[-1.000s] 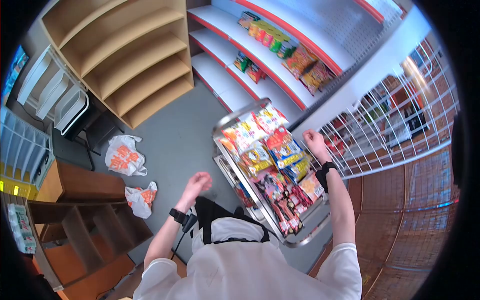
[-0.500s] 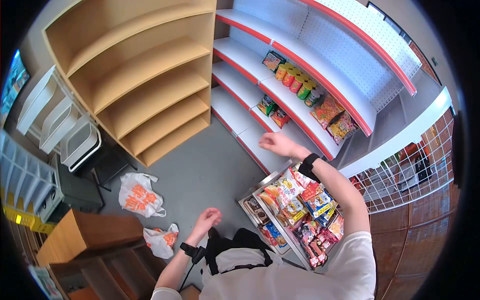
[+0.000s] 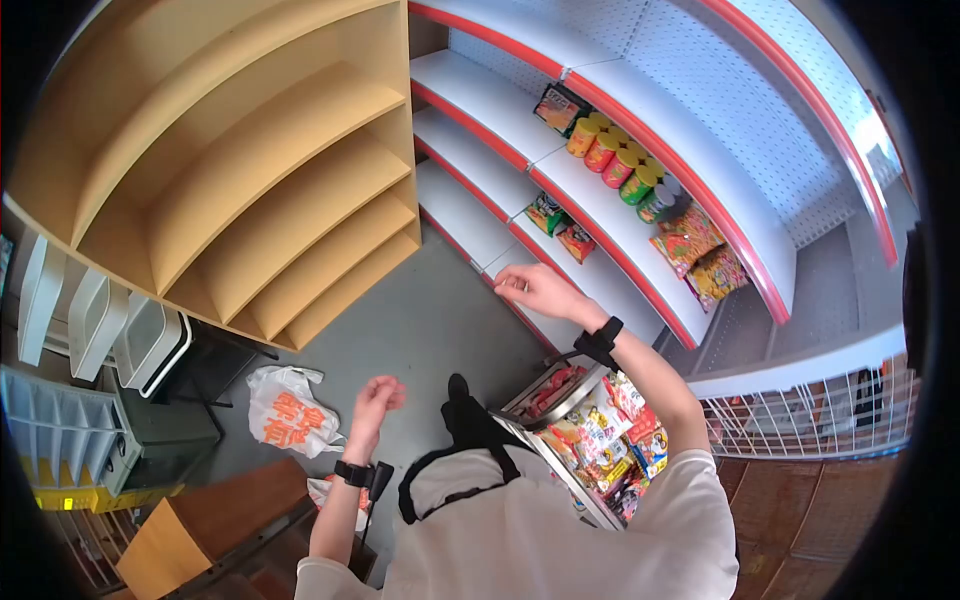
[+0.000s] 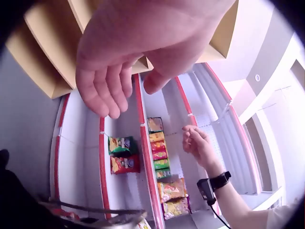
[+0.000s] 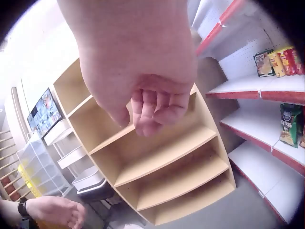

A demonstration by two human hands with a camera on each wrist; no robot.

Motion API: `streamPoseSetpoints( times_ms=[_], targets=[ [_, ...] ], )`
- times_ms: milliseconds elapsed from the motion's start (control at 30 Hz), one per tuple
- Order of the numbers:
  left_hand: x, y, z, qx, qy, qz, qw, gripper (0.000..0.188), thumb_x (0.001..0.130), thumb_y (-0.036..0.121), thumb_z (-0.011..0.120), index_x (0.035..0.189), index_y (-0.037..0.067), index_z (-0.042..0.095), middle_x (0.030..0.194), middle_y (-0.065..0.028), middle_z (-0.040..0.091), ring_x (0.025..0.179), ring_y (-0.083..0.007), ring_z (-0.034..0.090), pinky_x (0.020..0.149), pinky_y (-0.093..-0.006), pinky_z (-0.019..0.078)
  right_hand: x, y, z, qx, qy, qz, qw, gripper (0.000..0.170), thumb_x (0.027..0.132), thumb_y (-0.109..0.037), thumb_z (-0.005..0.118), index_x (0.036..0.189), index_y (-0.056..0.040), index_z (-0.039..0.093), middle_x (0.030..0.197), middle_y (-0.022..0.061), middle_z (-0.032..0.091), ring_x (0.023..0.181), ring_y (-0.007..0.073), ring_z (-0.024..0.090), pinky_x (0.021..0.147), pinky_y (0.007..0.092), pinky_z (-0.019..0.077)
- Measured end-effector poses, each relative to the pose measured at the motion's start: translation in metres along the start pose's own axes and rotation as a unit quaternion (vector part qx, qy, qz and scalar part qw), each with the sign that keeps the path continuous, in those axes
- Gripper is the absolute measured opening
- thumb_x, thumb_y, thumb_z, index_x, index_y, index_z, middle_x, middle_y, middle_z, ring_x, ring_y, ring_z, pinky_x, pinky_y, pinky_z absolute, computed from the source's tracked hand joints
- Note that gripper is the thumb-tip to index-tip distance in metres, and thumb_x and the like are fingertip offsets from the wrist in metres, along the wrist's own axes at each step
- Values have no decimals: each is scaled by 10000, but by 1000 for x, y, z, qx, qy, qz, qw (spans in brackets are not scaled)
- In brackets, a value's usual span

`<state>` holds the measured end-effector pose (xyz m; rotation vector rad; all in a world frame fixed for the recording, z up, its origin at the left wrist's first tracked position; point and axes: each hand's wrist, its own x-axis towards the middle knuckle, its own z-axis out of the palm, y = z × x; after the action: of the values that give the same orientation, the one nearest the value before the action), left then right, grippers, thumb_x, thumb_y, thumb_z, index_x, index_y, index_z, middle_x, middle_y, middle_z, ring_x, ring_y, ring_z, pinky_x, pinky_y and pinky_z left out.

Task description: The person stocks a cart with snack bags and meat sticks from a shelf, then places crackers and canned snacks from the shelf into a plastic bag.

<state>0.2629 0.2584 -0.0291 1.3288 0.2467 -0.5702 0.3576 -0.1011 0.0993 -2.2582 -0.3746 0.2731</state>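
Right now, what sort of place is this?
Probably a small shop, or a room set up like one. White shelves with red edges hold canisters and snack bags, and a trolley loaded with bright packets stands close by. Can't tell whether it's open to customers.

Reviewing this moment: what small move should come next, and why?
Perhaps lower the right hand to the snack bags in the cart: it and the left hand appear to hold nothing, the bags lie close by, and the white shelves have bare space.
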Motion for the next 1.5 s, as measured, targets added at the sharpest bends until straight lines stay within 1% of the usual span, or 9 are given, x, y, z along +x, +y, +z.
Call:
streamPoseSetpoints(
  times_ms=[233,500,633,767,1033,1200,1300,1333,1500],
  targets=[
    [87,87,-1,-26,46,21,998,268,944,228,546,1112,19,561,982,-92,644,822,-152,625,735,-273,508,86,47,-57,65,71,35,995,207,905,-225,614,991,-38,629,743,26,621,650,109,549,622,262,457],
    [216,146,-6,-22,-13,5,1000,283,938,237,553,1114,16,558,979,-96,644,829,-154,628,738,-274,508,175,72,-122,21,98,59,993,224,903,-219,612,990,-13,621,763,48,628,689,107,561,645,277,468],
    [280,172,-1,-32,-25,-2,999,271,935,239,557,1104,27,567,985,-92,649,846,-144,625,751,-270,503,208,102,-150,-14,163,150,975,238,876,-210,638,978,4,624,802,87,644,762,160,616,712,298,498],
    [333,188,7,1,-61,19,998,264,932,238,564,1097,32,581,985,-80,655,870,-135,615,774,-268,487,239,145,-185,-125,247,154,948,263,846,-205,649,999,8,624,907,156,644,820,247,638,713,337,509],
    [382,198,49,0,-51,11,999,266,933,242,564,1093,31,588,979,-73,659,878,-135,612,782,-269,477,289,237,-261,-320,358,105,871,379,849,-290,628,1094,-3,591,1018,219,636,974,388,605,828,428,483],
    [395,197,87,-22,-2,-6,1000,260,947,239,539,1104,34,576,989,-66,642,874,-136,605,796,-270,486,309,267,-288,-277,364,148,877,421,900,-359,565,1094,14,591,1051,231,636,977,388,607,838,430,470],
    [401,190,106,-44,27,-16,999,263,949,241,537,1106,35,577,995,-67,644,877,-134,606,796,-269,486,307,276,-298,-235,382,105,888,451,902,-365,564,1114,33,576,1059,224,642,993,385,607,836,427,472],
    [402,186,111,-52,27,-14,998,265,950,244,536,1107,34,577,996,-65,644,876,-134,606,796,-266,485,301,315,-306,-263,381,119,878,474,899,-378,573,1152,22,565,1090,225,633,1003,385,605,845,430,473],
    [402,188,131,-55,31,-22,998,279,951,255,537,1116,33,574,996,-63,644,879,-134,606,801,-265,482,298,326,-321,-297,333,163,880,501,884,-392,601,1182,9,557,1128,215,620,1035,383,591,875,426,470]
  ],
)
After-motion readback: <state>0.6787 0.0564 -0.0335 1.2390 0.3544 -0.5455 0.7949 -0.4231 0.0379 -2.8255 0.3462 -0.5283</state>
